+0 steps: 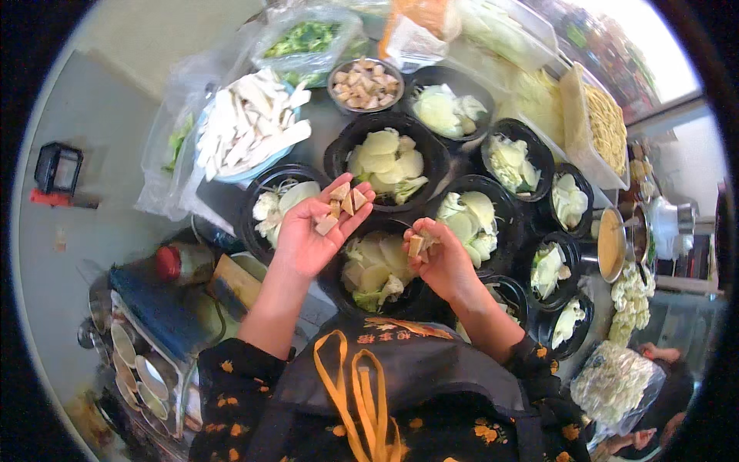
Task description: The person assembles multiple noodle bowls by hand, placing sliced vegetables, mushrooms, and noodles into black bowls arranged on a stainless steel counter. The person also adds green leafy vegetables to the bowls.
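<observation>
My left hand [304, 242] is turned palm up, with several tan food chunks [346, 199] lying on the palm and fingers. Close to its right, my right hand [448, 269] is closed around a few similar chunks [416, 246], partly hidden by the fingers. Both hands are over black bowls of sliced vegetables. Below and between them is a bowl with pale round slices [382, 254] and some cauliflower. Just beyond the left fingertips stands another bowl with similar slices [381, 160]. Farther back, a metal bowl [365, 110] holds more tan chunks.
Several more black bowls, among them one at far right [573, 231], crowd the counter. White strips [250, 127] fill a blue bowl at left, beside bagged greens [304, 38]. Noodles [606, 127] lie in a tub at right. Another person's hand [654, 354] shows lower right.
</observation>
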The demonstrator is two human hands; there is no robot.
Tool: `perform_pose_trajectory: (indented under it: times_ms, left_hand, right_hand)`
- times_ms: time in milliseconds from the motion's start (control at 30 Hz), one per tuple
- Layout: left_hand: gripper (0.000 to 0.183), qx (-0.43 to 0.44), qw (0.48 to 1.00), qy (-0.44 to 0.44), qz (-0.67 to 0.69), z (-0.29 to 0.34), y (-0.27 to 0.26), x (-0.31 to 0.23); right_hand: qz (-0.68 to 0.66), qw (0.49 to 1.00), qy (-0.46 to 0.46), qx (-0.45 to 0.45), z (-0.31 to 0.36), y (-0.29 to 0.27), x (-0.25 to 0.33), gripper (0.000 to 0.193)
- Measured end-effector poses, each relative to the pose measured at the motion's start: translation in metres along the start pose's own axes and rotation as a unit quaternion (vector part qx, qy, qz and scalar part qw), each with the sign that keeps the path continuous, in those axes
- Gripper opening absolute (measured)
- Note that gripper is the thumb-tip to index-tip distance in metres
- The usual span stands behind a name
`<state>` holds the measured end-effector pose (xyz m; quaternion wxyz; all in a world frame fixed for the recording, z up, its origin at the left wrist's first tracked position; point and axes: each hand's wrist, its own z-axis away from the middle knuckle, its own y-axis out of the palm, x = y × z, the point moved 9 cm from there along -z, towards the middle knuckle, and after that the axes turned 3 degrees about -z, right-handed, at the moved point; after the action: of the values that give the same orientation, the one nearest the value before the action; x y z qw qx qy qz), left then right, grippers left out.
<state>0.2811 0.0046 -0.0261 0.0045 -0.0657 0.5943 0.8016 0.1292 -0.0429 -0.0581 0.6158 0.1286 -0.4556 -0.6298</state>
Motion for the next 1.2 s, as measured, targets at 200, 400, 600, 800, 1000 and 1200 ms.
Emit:
perform_pose_trajectory:
  times_ms: [200, 400, 600, 800, 1000, 1200]
  left_hand:
    - [0.050, -0.119, 0.980, 0.004, -0.162, -0.044, -0.007, 0.013]
    - [0.053, -0.193, 0.905, 0.074, -0.371, -0.049, -0.006, 0.001]
    - [0.044, -0.162, 0.930, 0.051, -0.325, -0.063, -0.001, -0.008]
    - [0.040, -0.099, 0.964, 0.016, -0.247, -0.154, 0.025, 0.011]
    - [0.049, -0.024, 0.846, 0.090, -0.525, -0.162, 0.088, 0.055]
    - [0.046, -0.045, 0.953, -0.207, -0.218, -0.094, 0.012, 0.139]
  right_hand:
    - [-0.039, 0.999, -0.030, -0.010, 0.013, -0.023, 0.017, 0.019]
    - [-0.069, 0.996, -0.054, -0.009, 0.018, -0.033, 0.028, 0.018]
    - [-0.072, 0.996, -0.048, -0.014, 0.016, -0.032, 0.026, 0.020]
    - [-0.073, 0.996, -0.048, -0.034, 0.018, -0.033, 0.033, 0.022]
    - [-0.105, 0.986, -0.125, -0.026, 0.023, -0.038, 0.070, 0.024]
    - [-0.135, 0.972, -0.191, -0.023, 0.016, -0.035, 0.086, 0.025]
